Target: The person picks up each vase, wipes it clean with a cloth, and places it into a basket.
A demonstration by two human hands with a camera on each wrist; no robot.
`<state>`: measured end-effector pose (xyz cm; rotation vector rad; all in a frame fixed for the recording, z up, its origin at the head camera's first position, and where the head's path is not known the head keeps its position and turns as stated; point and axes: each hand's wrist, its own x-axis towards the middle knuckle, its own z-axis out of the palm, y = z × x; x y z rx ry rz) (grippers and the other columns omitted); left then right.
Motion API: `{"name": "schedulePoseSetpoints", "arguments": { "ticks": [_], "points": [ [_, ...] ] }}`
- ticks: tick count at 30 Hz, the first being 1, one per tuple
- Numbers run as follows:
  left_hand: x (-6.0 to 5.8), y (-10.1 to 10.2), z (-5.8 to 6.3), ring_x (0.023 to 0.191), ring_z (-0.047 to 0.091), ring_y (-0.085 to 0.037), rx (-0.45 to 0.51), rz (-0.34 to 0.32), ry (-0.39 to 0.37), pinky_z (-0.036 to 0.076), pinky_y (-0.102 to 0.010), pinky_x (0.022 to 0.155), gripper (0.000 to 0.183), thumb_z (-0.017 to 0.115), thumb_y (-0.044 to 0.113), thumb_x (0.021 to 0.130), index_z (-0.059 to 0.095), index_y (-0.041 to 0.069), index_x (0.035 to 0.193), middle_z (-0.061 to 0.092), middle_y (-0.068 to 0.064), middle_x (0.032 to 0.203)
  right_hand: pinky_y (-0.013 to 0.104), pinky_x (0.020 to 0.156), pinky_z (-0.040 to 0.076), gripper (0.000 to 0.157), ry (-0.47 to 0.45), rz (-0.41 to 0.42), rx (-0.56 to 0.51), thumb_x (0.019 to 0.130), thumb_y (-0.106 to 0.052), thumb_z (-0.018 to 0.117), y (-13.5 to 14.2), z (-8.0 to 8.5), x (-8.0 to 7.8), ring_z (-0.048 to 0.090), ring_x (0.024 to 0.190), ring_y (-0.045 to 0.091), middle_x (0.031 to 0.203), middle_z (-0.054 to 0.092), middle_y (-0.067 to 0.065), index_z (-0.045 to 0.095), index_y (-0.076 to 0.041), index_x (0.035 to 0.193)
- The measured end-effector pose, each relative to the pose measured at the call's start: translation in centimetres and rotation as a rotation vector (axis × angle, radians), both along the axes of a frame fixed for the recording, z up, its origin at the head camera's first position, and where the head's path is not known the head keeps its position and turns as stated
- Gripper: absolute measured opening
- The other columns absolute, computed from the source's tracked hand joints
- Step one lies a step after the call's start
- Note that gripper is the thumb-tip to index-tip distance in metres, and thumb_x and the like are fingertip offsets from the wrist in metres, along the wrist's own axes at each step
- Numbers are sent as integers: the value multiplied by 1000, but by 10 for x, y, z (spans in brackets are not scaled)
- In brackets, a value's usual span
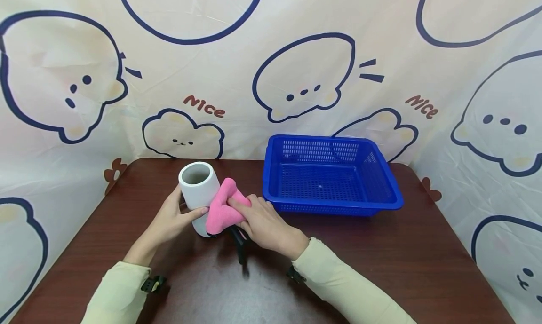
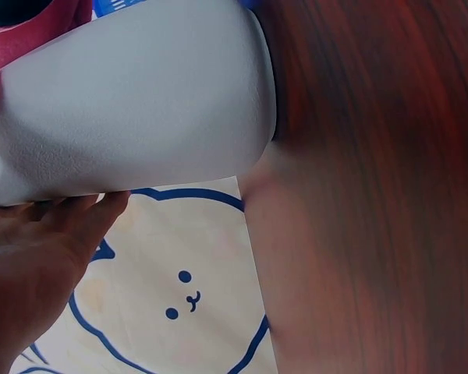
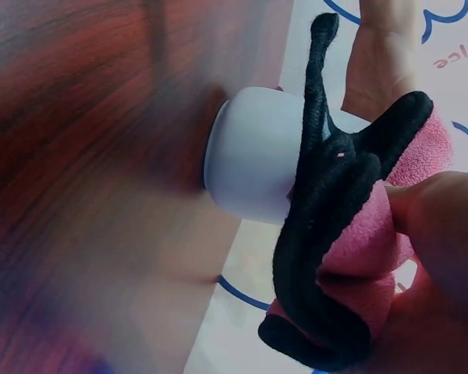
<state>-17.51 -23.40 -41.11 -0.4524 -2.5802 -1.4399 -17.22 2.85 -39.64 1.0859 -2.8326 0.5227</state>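
Note:
A white vase [image 1: 198,193] with a round open top stands on the brown table, left of the middle in the head view. My left hand [image 1: 171,220] grips its side, thumb across the front and fingers round the left; the left wrist view shows the fingers along the white wall [image 2: 148,109]. My right hand [image 1: 268,227] holds a bunched pink cloth [image 1: 223,214] with black edging against the vase's right side. Folds of the cloth's black edging [image 3: 316,210] hang beside the vase in the right wrist view. Part of the vase behind the cloth is hidden.
A blue plastic basket [image 1: 334,204] with slotted walls stands at the back of the table [image 1: 338,267], right of the vase. Behind the table hangs a pale curtain [image 1: 237,89] printed with cartoon figures, which also runs along both sides.

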Motion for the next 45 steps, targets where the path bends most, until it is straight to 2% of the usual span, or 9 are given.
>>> {"name": "schedulePoseSetpoints", "arguments": {
  "ticks": [3,12,18,27,29,35,45],
  "points": [
    [0,0,0,116,50,1,11,-4,-5,47,-62,103,79,77,15,89,31,12,153,52,-15,141,31,80,42,45,-6,0,4,103,-27,58,0,-2,1,53,97,20,104,58,6,46,-32,146],
    [1,1,2,117,51,-5,12,0,-14,47,-62,103,79,78,17,89,32,14,153,52,-14,142,31,83,43,49,-69,-15,12,103,-28,58,1,-9,1,51,100,18,107,58,4,44,-34,149],
    [1,1,2,119,51,-11,16,0,-16,46,-64,104,80,78,18,89,32,15,154,52,-13,143,30,83,43,49,-75,-24,20,101,-27,61,0,-11,2,51,101,18,108,58,4,45,-34,147],
    [0,1,1,115,52,1,-21,18,8,49,-56,102,78,78,17,89,33,11,152,55,-13,140,29,71,39,39,-35,-18,62,103,-30,58,0,-16,3,52,90,19,97,58,5,50,-31,141],
    [0,1,1,116,53,-4,-18,18,1,48,-56,102,78,78,17,89,33,11,152,55,-14,140,29,72,39,40,-52,-20,72,103,-31,57,0,-16,3,51,90,18,97,57,5,49,-31,143],
    [-1,2,2,123,53,-30,0,14,-15,46,-63,104,80,79,18,88,32,11,153,52,-17,142,29,76,40,48,-90,-28,93,103,-33,57,1,-17,2,49,92,18,101,57,5,46,-32,149],
    [-1,1,1,125,52,-34,1,8,-17,46,-64,104,80,78,17,89,31,11,153,52,-18,143,29,73,39,47,-88,-13,88,103,-33,57,1,-22,0,50,89,18,99,58,5,46,-32,149]
  ]
}}
